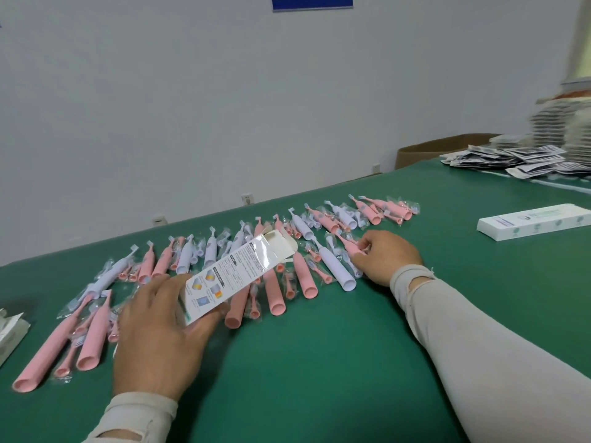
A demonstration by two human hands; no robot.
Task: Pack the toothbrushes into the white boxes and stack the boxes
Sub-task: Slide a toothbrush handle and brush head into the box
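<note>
Head view | left hand point(160, 334) grips box point(233, 276), open end far-right | right hand point(385, 259) pinches pink brush point(350, 246) right of opening, axis near-parallel to box | right hand nearer.

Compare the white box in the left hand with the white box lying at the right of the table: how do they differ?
The held box is gripped by the left hand and tilted up off the green table; the lying box rests flat, untouched. The held box's far end flap stands open; the lying box looks closed. The held box shows a panel of printed text and pictures; the lying box's print is too blurred to read. Both are long, slim white cartons.
</note>
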